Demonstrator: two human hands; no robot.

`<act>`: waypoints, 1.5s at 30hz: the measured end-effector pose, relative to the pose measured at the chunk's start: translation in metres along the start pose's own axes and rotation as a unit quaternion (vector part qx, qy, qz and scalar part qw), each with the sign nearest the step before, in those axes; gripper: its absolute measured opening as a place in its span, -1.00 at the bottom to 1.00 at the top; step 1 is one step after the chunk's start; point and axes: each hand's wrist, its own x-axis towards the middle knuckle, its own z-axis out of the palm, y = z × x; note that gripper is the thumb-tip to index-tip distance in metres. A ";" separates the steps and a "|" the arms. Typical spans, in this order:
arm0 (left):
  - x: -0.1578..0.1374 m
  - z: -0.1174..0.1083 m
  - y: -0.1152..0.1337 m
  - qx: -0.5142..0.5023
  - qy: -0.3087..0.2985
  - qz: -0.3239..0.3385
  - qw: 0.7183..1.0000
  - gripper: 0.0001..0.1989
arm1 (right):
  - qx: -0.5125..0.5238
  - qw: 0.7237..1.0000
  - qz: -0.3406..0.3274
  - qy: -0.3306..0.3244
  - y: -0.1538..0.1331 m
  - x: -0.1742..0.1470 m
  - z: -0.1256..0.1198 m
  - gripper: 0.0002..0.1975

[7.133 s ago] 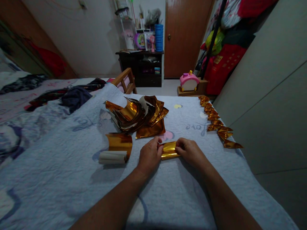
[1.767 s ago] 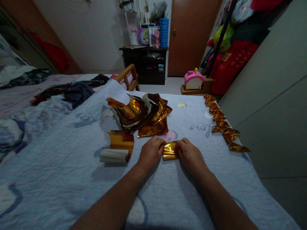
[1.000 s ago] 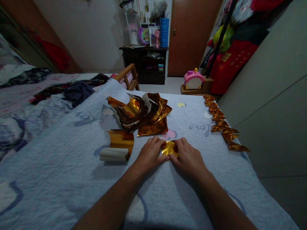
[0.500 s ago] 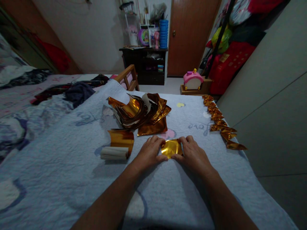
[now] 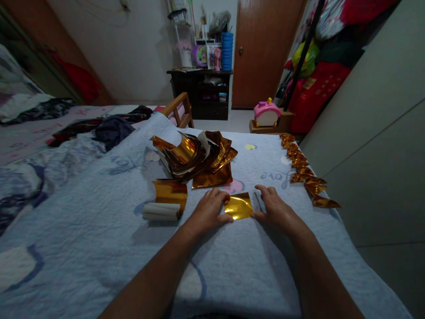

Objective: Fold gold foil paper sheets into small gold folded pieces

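A small rectangle of shiny gold foil paper lies on the light blue bed cover in front of me. My left hand grips its left edge, thumb at the lower corner and fingers at the upper one. Off the right edge is my right hand, thumb and fingers spread apart; the thumb tip is close to the lower right corner, and I cannot tell if it touches. Left of my hands sits a partly curled stack of foil paper with a pale rolled end.
Beyond my hands is a big curved pile of gold foil sheets. Folded gold foil pieces form a row along the right edge of the bed cover. Dark clothes lie at the left. A pink toy stands past the far edge.
My right hand has moved right, off the foil paper, and its fingers have spread. More of the foil's right side shows. My left hand stays at the left edge.
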 end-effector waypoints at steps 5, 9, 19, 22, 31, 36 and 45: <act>0.000 0.004 -0.007 -0.011 0.016 0.017 1.000 -0.54 | 0.063 0.995 -0.074 0.017 -0.005 0.001 -0.008 -0.58; 0.001 0.004 -0.009 -0.006 0.025 0.026 0.999 -0.55 | 0.070 0.984 -0.151 -0.058 -0.023 0.001 -0.007 -0.80; -0.003 0.010 0.000 -0.002 0.071 0.098 0.993 -0.51 | 0.070 0.981 -0.165 -0.079 -0.027 0.003 -0.001 -0.81; -0.005 0.010 0.003 0.004 0.073 0.127 0.989 -0.66 | 0.066 0.981 -0.172 -0.067 -0.027 0.004 0.000 -0.83; -0.004 0.012 0.006 0.051 0.028 0.167 0.984 -0.88 | 0.051 0.981 -0.182 -0.052 -0.028 0.004 0.000 -0.90; -0.004 0.014 0.005 0.060 0.058 0.167 0.982 -0.86 | 0.022 0.977 -0.211 -0.005 -0.036 0.004 0.008 -0.88; -0.003 0.013 0.002 0.044 0.046 0.144 0.988 -0.90 | 0.023 0.969 -0.246 0.008 -0.040 0.009 0.021 -0.91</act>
